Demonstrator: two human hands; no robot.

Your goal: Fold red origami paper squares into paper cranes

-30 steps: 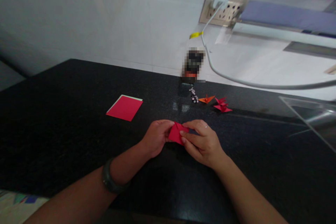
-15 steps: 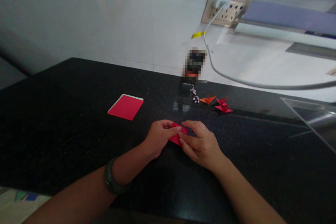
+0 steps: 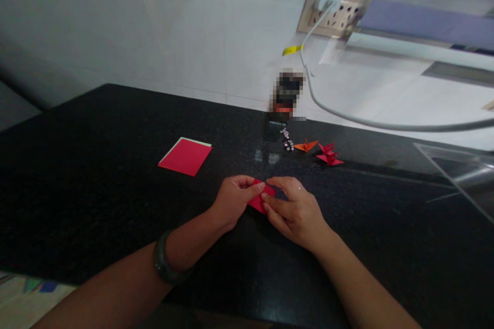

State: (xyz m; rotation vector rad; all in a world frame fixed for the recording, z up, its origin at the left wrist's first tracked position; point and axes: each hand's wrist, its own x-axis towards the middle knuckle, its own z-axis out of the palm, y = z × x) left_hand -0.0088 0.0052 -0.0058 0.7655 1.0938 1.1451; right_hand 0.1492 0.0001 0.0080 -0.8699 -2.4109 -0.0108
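Between my hands is a small folded piece of red origami paper (image 3: 256, 204), just above or on the dark counter. My left hand (image 3: 234, 202) pinches its left side, thumb on top and fingers behind. With thumb and fingertips, my right hand (image 3: 295, 209) grips the right side; its index finger curves over the far edge. The fingers hide part of the folds. To the left lies a stack of square paper (image 3: 185, 157), red on top with a pale sheet peeking out. An orange paper crane (image 3: 306, 146) and red paper cranes (image 3: 329, 159) sit beyond my right hand.
A phone-like object (image 3: 286, 95), blurred out, leans on the tiled wall with a beaded strap (image 3: 287, 144) before it. A white cable (image 3: 347, 118) runs from the wall socket (image 3: 328, 13). At right is a metal-edged sink or panel (image 3: 459, 180).
My left thumb has shifted slightly on the red paper. Both hands otherwise keep nearly the same place and grip.
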